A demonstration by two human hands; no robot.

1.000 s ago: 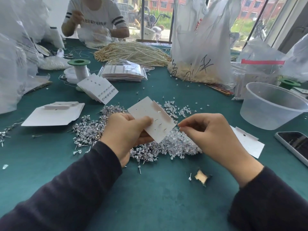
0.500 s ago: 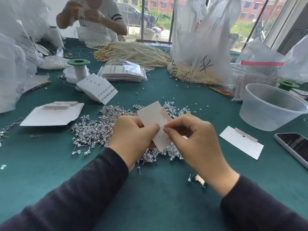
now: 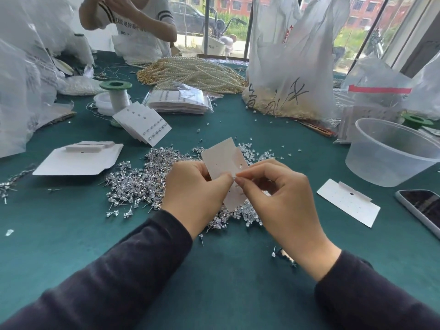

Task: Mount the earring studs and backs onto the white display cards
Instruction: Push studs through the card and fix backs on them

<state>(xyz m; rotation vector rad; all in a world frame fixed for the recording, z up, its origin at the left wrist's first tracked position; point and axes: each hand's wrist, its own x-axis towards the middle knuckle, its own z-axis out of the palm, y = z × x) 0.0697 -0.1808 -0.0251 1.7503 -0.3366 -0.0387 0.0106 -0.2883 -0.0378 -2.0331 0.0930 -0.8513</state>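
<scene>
My left hand (image 3: 195, 189) grips a white display card (image 3: 223, 160), held upright over the pile of silver earring studs (image 3: 140, 179). My right hand (image 3: 281, 194) pinches something very small at the card's right edge, thumb and forefinger meeting the left thumb; what it pinches is too small to tell. One stud shows on the card near its right side. Clear earring backs (image 3: 250, 151) lie scattered behind the card. A blank card (image 3: 347, 201) lies flat to the right.
A clear plastic tub (image 3: 390, 151) and a phone (image 3: 423, 208) sit at the right. Finished cards (image 3: 142, 123), a flat white box (image 3: 78, 158), a green-capped spool (image 3: 116, 91), pearl strands (image 3: 192, 72), plastic bags and another person are behind.
My right hand came in from the right and met the card at my left thumb. The card has turned from tilted flat to more upright.
</scene>
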